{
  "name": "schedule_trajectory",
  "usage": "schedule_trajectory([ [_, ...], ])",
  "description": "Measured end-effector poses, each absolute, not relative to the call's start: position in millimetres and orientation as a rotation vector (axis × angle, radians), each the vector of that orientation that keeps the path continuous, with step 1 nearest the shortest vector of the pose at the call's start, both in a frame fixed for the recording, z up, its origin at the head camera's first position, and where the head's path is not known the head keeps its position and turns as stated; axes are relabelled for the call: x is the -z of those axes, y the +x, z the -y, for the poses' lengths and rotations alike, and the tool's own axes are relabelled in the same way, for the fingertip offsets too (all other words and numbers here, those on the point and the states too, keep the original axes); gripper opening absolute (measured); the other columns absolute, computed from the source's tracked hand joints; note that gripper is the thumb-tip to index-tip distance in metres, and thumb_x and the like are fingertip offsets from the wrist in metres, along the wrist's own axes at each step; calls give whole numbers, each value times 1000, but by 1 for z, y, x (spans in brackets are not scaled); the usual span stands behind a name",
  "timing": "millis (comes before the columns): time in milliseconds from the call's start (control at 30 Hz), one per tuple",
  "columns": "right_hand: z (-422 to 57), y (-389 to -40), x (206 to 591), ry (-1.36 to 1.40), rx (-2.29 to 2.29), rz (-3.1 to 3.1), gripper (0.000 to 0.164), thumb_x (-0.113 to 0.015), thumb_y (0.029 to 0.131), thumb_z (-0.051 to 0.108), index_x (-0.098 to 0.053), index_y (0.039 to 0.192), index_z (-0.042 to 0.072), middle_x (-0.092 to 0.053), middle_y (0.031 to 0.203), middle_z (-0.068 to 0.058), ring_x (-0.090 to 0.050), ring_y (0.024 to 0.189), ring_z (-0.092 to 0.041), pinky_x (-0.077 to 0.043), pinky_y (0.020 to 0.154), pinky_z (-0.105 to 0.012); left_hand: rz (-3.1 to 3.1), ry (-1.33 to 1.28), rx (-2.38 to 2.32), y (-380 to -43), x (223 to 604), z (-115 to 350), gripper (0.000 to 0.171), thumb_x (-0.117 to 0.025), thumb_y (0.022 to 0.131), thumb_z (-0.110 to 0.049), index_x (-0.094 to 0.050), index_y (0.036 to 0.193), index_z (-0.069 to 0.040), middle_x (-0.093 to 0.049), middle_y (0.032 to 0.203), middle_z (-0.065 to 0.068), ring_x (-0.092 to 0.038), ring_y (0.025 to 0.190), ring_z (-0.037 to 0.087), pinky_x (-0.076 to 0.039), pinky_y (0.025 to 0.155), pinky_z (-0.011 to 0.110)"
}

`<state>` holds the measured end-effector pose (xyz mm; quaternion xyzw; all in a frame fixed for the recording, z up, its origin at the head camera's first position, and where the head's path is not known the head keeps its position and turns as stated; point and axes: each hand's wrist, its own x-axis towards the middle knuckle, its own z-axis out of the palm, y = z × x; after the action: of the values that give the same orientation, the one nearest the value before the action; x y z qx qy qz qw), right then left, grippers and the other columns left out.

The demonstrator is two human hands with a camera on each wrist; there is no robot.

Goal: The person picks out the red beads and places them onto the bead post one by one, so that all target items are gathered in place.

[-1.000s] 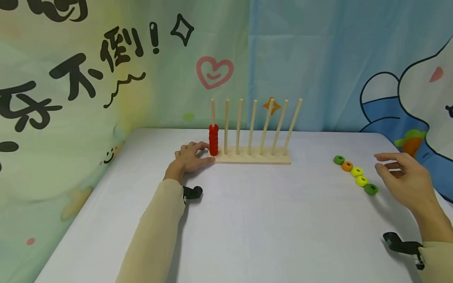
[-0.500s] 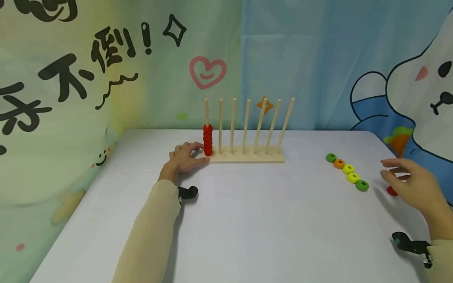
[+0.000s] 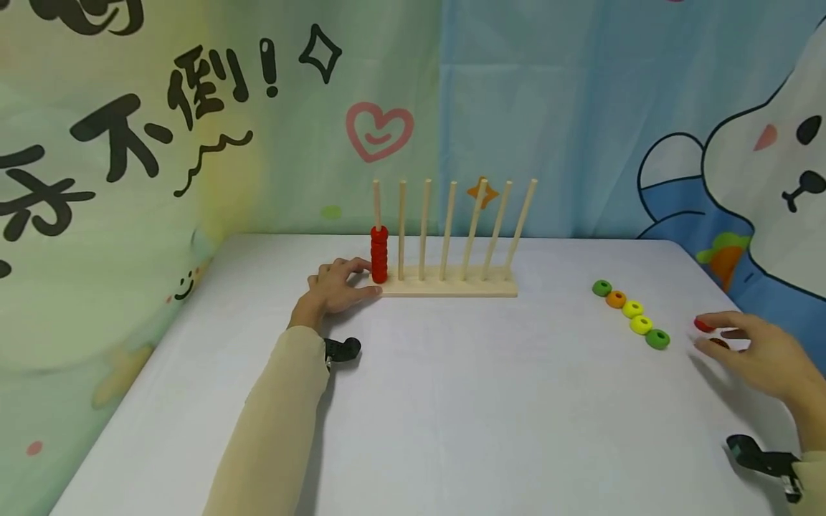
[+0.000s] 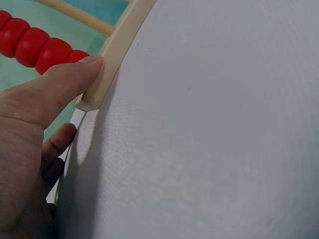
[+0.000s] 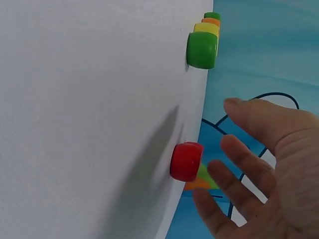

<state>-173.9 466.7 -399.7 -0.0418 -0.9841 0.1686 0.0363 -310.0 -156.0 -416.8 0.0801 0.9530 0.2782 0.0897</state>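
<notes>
My left hand [image 3: 338, 288] holds the left end of a wooden peg rack [image 3: 452, 287], its thumb on the front edge of the base and its index finger reaching behind. On the rack's leftmost peg sits a stack of red beads [image 3: 379, 256]; the other pegs are bare. At the right of the table, my right hand [image 3: 764, 349] hovers with fingers apart over loose red beads [image 3: 703, 325], partly hidden by it in the head view. In the right wrist view, a gap shows between its fingers and a red bead [image 5: 186, 162].
Left of my right hand runs a slanted row of beads: a green bead [image 3: 602, 288], an orange bead [image 3: 616, 299], two yellow ones [image 3: 641, 325] and another green bead [image 3: 657, 339]. A printed curtain [image 3: 529, 107] hangs behind the white table [image 3: 452, 401].
The view has turned slightly right. My right hand has moved right and away from the row of beads, to the red beads. My left hand keeps its place on the rack.
</notes>
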Motion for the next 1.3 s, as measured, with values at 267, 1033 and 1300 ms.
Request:
schedule_trajectory([
  [267,-473,-162,402,-154,-476,3106,60,-75,87,30,-51,128,-7,-39,117,-39,-38,98,-54,-47,63,-50,-2837,280,-809,-314,421,146,62,-64,87,-59,-48,141,-34,-43,146,4,-26,136,37,-20,103,56],
  [1033,-464,-178,398,-69,-469,3149,72,-68,91,45,-44,138,-2,-22,134,-43,-33,109,-60,-37,80,-77,-2828,208,-842,-304,421,171,62,-62,88,-56,-46,143,-32,-34,152,10,-20,137,38,-17,104,60],
  [1300,-480,-163,396,-228,-489,3214,61,-66,92,21,-39,139,-8,-39,121,-41,-38,104,-58,-47,71,-62,-2815,276,-865,-310,422,156,61,-63,87,-57,-47,141,-33,-37,150,8,-22,137,37,-17,104,59],
])
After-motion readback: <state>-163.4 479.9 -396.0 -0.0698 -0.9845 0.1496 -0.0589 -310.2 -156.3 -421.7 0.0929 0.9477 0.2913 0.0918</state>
